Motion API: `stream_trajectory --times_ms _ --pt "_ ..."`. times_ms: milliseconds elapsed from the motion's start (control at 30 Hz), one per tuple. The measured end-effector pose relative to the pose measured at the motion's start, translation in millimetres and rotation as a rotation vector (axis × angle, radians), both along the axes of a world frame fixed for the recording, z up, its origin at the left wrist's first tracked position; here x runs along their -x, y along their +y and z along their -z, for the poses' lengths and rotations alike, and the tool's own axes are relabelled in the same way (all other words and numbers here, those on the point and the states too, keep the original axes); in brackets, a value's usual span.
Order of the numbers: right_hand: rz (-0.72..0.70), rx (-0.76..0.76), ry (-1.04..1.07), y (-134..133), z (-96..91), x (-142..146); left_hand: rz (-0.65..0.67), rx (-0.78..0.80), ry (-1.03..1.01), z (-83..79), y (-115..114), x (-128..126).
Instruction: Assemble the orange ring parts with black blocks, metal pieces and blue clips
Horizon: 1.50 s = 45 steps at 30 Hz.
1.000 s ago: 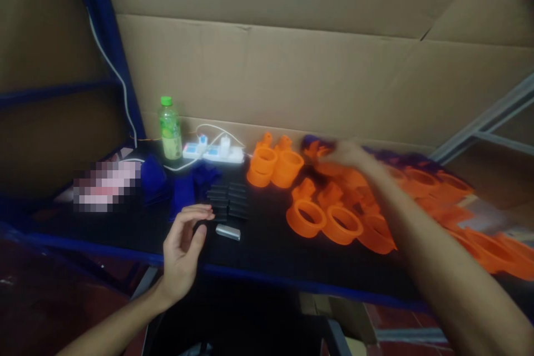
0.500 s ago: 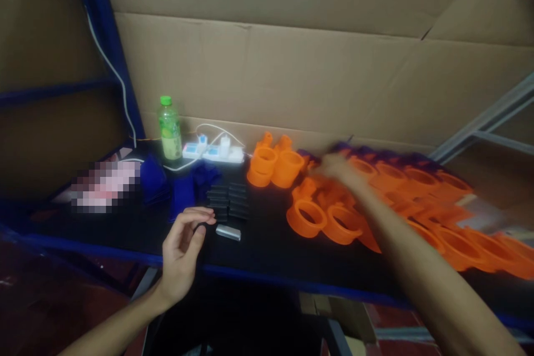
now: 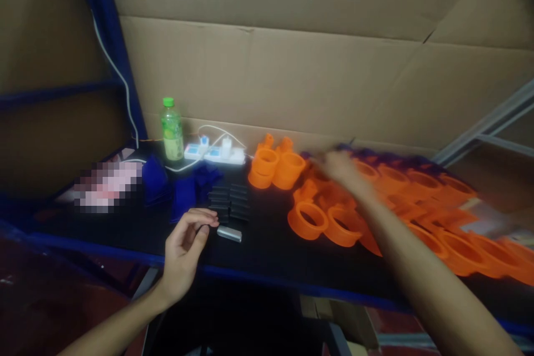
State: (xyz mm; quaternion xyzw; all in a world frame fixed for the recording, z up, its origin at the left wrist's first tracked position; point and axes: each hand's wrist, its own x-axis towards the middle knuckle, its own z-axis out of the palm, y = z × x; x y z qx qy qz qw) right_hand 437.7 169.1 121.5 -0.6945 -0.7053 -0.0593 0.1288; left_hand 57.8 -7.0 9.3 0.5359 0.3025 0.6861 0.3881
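The right hand (image 3: 337, 167) reaches out across the black tabletop (image 3: 267, 250) and is smeared by motion blur, so whether its fingers grip, pinch or merely hover cannot be told. It lies over the far part of a spread of orange plastic rings (image 3: 307, 221), each with a small stub on its rim, and the rings under and behind it blur together. Those toward the right edge are cut off by the frame. The left hand (image 3: 186, 249) is loosely curled with fingers apart and holds nothing, its fingertips just beside a small silver block (image 3: 229, 233). Behind that lie a stack of black flat pieces (image 3: 230, 199) and dark blue parts (image 3: 183, 192) whose shape is hard to read. A green-capped bottle (image 3: 172, 129) and a white power strip (image 3: 214, 153) stand by the cardboard wall (image 3: 292, 78).
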Motion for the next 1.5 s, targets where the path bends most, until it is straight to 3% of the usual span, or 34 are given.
stream_trajectory --times_ms 200,300,400,533,600,633,767,833,900,1000,1133,1267,1500 --pt "-0.200 0.051 0.101 -1.9 -5.6 35.3 0.012 -0.006 0.006 -0.6 1.1 1.1" --pt "-0.202 0.034 0.141 -4.6 -4.4 44.4 0.006 -0.006 0.012 1.1 1.9 1.8" --pt "-0.188 -0.038 0.176 -12.3 -15.0 42.5 0.011 -0.007 -0.003 3.6 2.8 2.7" --pt "-0.198 -0.246 0.318 -47.7 -41.1 53.1 0.070 0.038 -0.070 4.9 6.0 2.9" --pt "-0.307 -0.300 0.446 -79.7 -47.4 75.9 0.160 0.076 -0.114 3.0 7.6 2.1" --pt "-0.395 -0.258 0.502 -98.3 -46.9 91.6 0.218 0.087 -0.139 1.3 7.8 1.7" --pt "-0.795 0.167 0.631 -168.9 -21.7 162.8 0.392 0.131 -0.227 -7.5 3.5 2.6" --pt "-0.855 0.237 0.601 -190.7 -3.3 187.8 0.410 0.184 -0.252 -11.8 0.6 5.2" --pt "-0.866 0.235 0.576 -199.6 11.9 198.4 0.339 0.281 -0.278 -15.3 -0.5 8.6" --pt "-0.844 0.200 0.527 -193.0 25.2 193.0 0.241 0.393 -0.302 -18.5 1.0 12.4" --pt "-0.673 0.055 0.337 -172.3 37.1 178.5 0.302 0.424 -0.299 -20.5 2.2 13.9" --pt "-0.704 0.119 0.144 -164.7 49.8 178.3 0.345 0.489 -0.277 -22.2 1.8 14.8" --pt "-0.648 0.095 0.044 -167.3 58.7 184.3 0.343 0.529 -0.279 -24.0 2.9 14.5"
